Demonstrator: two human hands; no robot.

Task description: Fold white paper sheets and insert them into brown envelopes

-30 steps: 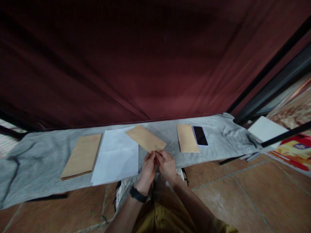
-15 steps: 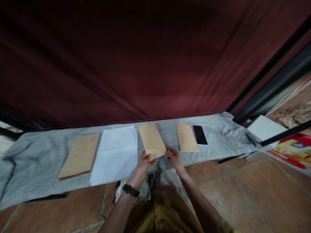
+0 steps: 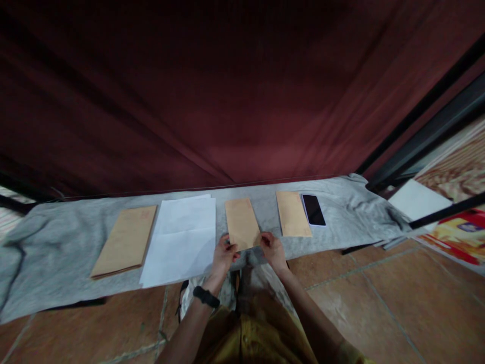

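Dark red curtain (image 3: pixel 227 101) hangs above terracotta tile floor (image 3: pixel 379 313).

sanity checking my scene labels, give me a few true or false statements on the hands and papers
1. The left hand and right hand both hold the middle brown envelope. True.
2. White paper lies left of it on the grey cloth. True.
3. The left hand rests on the white paper. False: it grips the envelope's near corner.
4. The middle brown envelope lies on top of the white paper. False: it lies beside it, on the cloth.

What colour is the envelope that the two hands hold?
The envelope is plain light brown, like kraft paper; the head view shows it best.
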